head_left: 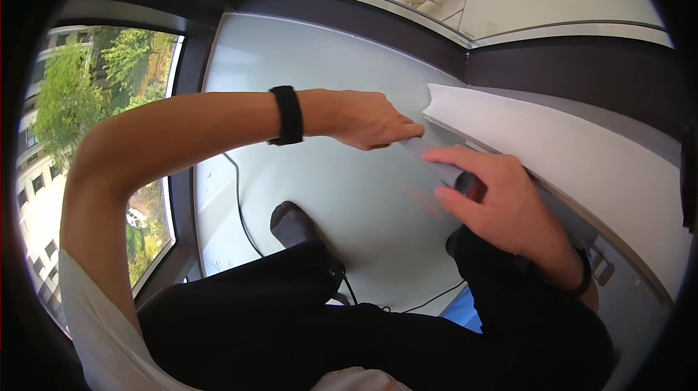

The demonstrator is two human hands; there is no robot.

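Between my two hands is a grey, tube-like roll [440,164], slanting down to the right with a dark round opening at its near end. My left hand [367,121] reaches across from the left, its fingers closed on the far end of the roll. My right hand [502,198] curls round the near end, thumb below and fingers above. What lies inside the roll cannot be made out. Both hands are over the pale, smooth surface [327,187], beside a long white panel [567,144] on the right.
A window [109,136] on the left shows trees and buildings. Dark frames [349,17] border the far side. A black cable [240,202] runs across the pale surface near my socked foot [294,224]. Something blue [463,311] lies by my right leg, and a metal latch [602,267] sits at right.
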